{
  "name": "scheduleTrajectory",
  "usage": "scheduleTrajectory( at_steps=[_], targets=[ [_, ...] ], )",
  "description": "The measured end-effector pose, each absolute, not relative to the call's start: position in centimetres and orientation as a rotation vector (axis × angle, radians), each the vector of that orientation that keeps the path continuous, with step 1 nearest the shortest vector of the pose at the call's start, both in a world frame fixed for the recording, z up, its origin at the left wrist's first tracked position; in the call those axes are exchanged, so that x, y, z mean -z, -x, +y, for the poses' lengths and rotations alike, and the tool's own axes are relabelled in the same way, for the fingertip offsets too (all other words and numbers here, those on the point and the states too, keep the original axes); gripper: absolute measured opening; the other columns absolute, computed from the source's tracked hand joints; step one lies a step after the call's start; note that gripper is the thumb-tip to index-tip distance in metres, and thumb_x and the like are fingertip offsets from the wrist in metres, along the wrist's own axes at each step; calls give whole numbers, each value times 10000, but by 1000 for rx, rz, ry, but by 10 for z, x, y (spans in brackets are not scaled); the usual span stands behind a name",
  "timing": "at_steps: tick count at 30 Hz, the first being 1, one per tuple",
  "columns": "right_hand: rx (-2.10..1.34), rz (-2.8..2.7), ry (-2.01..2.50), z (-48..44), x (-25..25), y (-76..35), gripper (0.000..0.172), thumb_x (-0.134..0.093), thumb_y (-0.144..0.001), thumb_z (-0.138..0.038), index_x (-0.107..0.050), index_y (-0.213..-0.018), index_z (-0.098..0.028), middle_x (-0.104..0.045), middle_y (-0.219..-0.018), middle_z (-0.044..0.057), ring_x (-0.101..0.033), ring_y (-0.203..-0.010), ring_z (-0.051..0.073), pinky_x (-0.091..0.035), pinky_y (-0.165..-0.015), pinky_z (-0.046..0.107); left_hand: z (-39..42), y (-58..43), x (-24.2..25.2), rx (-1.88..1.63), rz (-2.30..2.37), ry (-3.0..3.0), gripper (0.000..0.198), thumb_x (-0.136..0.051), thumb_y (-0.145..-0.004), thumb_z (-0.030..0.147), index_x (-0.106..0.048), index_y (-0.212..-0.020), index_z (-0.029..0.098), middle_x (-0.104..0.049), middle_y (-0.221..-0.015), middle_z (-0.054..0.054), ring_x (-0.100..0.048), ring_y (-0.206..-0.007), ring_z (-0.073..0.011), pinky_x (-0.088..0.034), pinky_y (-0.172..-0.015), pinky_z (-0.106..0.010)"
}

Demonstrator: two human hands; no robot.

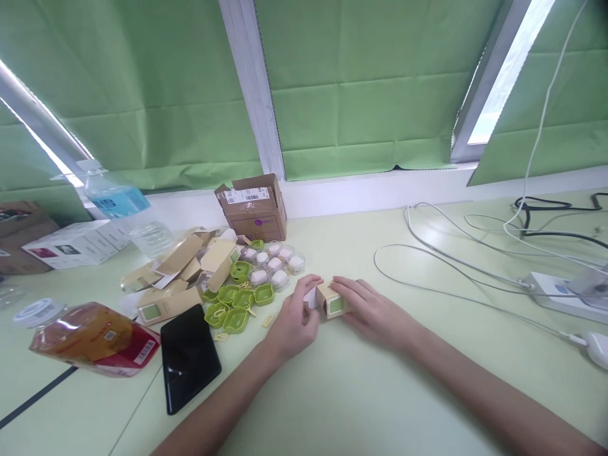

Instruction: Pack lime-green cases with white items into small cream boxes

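Seen from above, at a pale green table: left hand and right hand meeting on a small tan carton with a green window, set down on the table at centre. Left grip closed on the carton's white-flapped near end; right grip laid over its top and far side, fingers curled around it. Open room in front of the forearms and to the right of the carton, bare as far as the looping white cables. Tighter going on the left: green plastic cases just beside the left hand, bagged white pieces behind them, a heap of flattened tan cartons beyond. Black phone lying flat near the left forearm, a tipped orange drink bottle beside it. Brown shipping box against the sill, water bottle and white box at far left. White power strip near the right edge. Green blinds drawn across the windows behind.
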State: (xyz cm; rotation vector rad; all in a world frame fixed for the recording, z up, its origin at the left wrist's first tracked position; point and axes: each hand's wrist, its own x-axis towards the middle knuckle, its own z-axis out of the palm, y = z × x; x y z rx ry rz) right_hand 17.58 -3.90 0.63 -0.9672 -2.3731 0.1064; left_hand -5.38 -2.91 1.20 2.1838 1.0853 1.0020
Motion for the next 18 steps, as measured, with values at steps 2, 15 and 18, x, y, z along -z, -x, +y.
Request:
scheduleTrajectory(
  at_steps=[2,15,18],
  targets=[
    [-151,-2344,973,-36,-4,-182,604,-501,-966,-140,-312,-1528,-252,-479,-1524,147,-530,-1350,293,-550,-1050,504,-29,55,-14,-1016,1076,-2256,514,-463,-859,19,-496,-1322,239,-611,-1370,-123,-609,-1258,-255,-569,-899,-359],
    [-323,-2180,981,-35,-9,-187,542,-544,-931,-184,-383,-1446,-233,-555,-1417,162,-569,-1311,299,-518,-1073,512,-24,64,-26,-1067,863,-3091,393,-445,-919,35,-642,-1186,246,-664,-1327,-106,-572,-1263,-280,-410,-1065,-517],
    [-335,-2174,990,-34,-8,-187,549,-543,-938,-195,-372,-1458,-232,-551,-1418,160,-573,-1299,296,-519,-1072,506,-28,62,-27,-897,805,-3162,553,-359,-892,-24,-579,-1333,228,-718,-1205,-98,-625,-1155,-258,-396,-1026,-503]
  ],
)
